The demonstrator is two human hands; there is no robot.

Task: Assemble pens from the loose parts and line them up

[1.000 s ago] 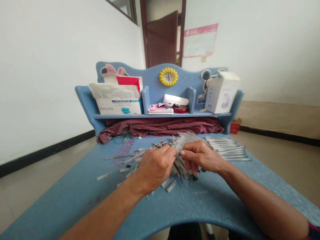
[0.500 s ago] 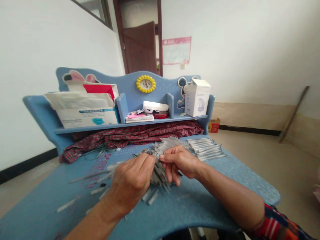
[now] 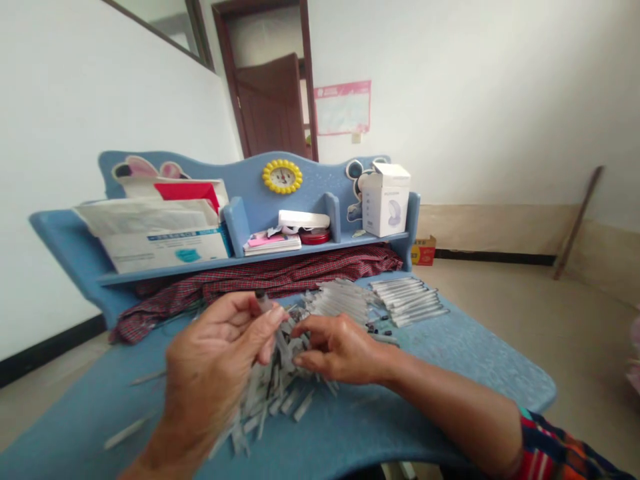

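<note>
My left hand [image 3: 215,367] is raised over the left side of the pile, thumb and fingers closed on a short translucent tube [image 3: 264,303] with a black end pointing up. My right hand [image 3: 345,350] is at the right of a loose heap of thin grey-white plastic tubes [image 3: 277,393]. Its thumb and forefinger are apart, their tips at the heap's edge, and I see nothing held between them. Behind it lies a layer of similar tubes [image 3: 340,300]. Farther right is a neat row of longer tubes with dark ends [image 3: 410,300].
Small black caps [image 3: 385,331] lie near the row. A stray tube [image 3: 125,433] rests on the blue table [image 3: 480,380] at left. At the back, a checked cloth [image 3: 280,270] lies under a shelf with a mask box [image 3: 160,243] and a white box [image 3: 387,203].
My hands, together over the pile before, have moved apart. The left has turned and lifted, showing the black-ended tube; the right has dropped lower beside the heap. The view has shifted slightly.
</note>
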